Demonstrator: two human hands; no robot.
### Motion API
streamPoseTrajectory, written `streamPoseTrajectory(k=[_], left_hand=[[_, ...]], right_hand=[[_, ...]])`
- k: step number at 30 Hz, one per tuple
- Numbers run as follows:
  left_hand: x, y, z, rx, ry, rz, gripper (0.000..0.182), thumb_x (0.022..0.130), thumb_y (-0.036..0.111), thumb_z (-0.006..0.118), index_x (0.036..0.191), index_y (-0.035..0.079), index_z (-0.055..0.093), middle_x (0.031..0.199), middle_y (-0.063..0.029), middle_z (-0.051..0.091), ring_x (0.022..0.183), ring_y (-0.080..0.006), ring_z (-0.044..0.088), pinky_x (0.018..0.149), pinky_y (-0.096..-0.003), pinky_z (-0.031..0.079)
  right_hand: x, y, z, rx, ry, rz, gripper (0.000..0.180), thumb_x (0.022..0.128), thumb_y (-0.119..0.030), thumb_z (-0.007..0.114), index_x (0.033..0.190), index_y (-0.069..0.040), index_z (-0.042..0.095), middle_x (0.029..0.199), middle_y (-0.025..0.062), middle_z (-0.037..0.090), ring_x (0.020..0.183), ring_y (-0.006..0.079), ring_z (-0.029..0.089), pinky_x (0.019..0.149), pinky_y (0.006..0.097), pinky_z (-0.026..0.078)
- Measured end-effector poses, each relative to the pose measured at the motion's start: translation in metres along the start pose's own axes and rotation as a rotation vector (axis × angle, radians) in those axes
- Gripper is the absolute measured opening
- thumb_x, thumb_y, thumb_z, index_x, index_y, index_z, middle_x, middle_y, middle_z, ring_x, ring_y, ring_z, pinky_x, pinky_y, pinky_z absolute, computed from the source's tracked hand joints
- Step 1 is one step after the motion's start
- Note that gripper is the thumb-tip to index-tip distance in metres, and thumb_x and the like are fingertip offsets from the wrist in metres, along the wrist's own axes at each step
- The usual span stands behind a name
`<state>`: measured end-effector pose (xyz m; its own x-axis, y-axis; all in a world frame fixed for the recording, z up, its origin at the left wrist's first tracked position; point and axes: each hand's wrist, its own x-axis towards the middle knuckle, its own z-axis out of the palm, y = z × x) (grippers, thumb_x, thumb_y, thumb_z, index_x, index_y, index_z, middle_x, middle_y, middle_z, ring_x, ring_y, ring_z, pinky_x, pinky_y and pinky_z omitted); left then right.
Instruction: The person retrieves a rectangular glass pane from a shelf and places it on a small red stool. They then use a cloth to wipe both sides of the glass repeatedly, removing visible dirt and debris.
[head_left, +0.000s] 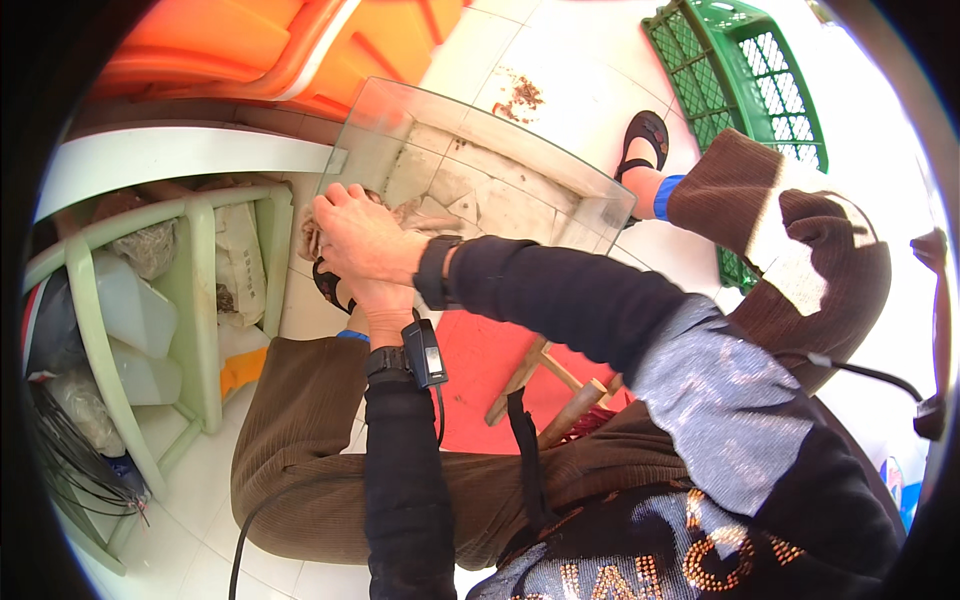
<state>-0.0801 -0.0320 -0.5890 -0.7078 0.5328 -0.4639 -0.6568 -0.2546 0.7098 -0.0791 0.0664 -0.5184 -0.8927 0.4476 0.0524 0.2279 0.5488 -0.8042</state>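
A glass tank (517, 124) stands on the tiled floor in front of me. At its left rim my right hand (364, 236) closes over a crumpled, dirty-beige cloth (307, 236). Part of the cloth hangs over the inside of the tank. My left hand (382, 307) comes up from below and overlaps the right at the same spot. Its fingers are mostly hidden behind the right hand, so its hold on the cloth cannot be made out. Dark specks lie on the tank's dirty bottom.
Left of me a pale green stool (202, 300) lies tipped over, with plastic jugs (135, 307) and bags within its frame. Orange bins (262, 45) stand beyond. A green plastic crate (697, 82) is at the upper right. Brown debris (520, 96) litters the tiles behind the tank.
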Motion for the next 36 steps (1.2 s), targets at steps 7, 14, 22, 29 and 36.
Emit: streamPoseTrajectory(k=[7, 14, 22, 29, 36], left_hand=[[-0.005, 0.007, 0.002, -0.310, -0.104, -0.031, 0.052, 0.103, 0.056, 0.033, 0.125, 0.011, 0.051, 0.120, -0.0043, 0.056, 0.115, -0.0205, 0.053, 0.100, -0.0359, 0.043], [0.041, 0.005, 0.002, 0.014, -0.025, -0.144, 0.109, 0.083, 0.077, 0.053, 0.156, 0.011, 0.007, 0.157, -0.0139, 0.023, 0.142, -0.0299, 0.027, 0.115, -0.0482, 0.024], [0.029, 0.011, 0.027, 0.289, 0.316, -0.108, 0.110, 0.087, 0.066, 0.058, 0.156, 0.005, -0.003, 0.162, -0.0175, 0.009, 0.148, -0.0356, 0.015, 0.116, -0.0566, 0.018], [0.020, 0.020, 0.037, 0.381, 0.370, -0.039, 0.103, 0.091, 0.060, 0.056, 0.154, -0.003, 0.005, 0.160, -0.0222, 0.015, 0.147, -0.0342, 0.021, 0.118, -0.0450, 0.022], [0.015, 0.016, 0.044, 0.416, 0.424, 0.012, 0.101, 0.091, 0.063, 0.052, 0.154, -0.003, 0.008, 0.160, -0.0223, 0.015, 0.147, -0.0350, 0.020, 0.118, -0.0454, 0.024]], right_hand=[[-0.035, 0.004, -0.015, -0.089, -0.005, -0.083, 0.038, 0.071, -0.014, 0.071, 0.106, -0.008, 0.058, 0.103, 0.0142, 0.056, 0.104, 0.0369, 0.055, 0.087, 0.0470, 0.051], [-0.150, 0.022, -0.093, -0.181, -0.287, -0.103, 0.040, 0.072, -0.008, 0.071, 0.106, -0.003, 0.049, 0.104, 0.0176, 0.055, 0.104, 0.0387, 0.055, 0.087, 0.0494, 0.049], [-0.207, 0.027, -0.163, -0.644, -0.604, -0.522, 0.034, 0.072, -0.015, 0.071, 0.100, -0.010, 0.052, 0.098, 0.0051, 0.052, 0.099, 0.0237, 0.053, 0.078, 0.0396, 0.042], [-0.172, 0.053, -0.218, -0.893, -0.702, -0.658, 0.033, 0.070, -0.020, 0.074, 0.098, -0.015, 0.057, 0.100, 0.0006, 0.052, 0.106, 0.0191, 0.050, 0.079, 0.0367, 0.043], [-0.169, 0.066, -0.215, -0.636, -0.725, -0.513, 0.028, 0.071, -0.007, 0.067, 0.097, -0.009, 0.056, 0.098, 0.0071, 0.052, 0.101, 0.0272, 0.052, 0.084, 0.0382, 0.044]])
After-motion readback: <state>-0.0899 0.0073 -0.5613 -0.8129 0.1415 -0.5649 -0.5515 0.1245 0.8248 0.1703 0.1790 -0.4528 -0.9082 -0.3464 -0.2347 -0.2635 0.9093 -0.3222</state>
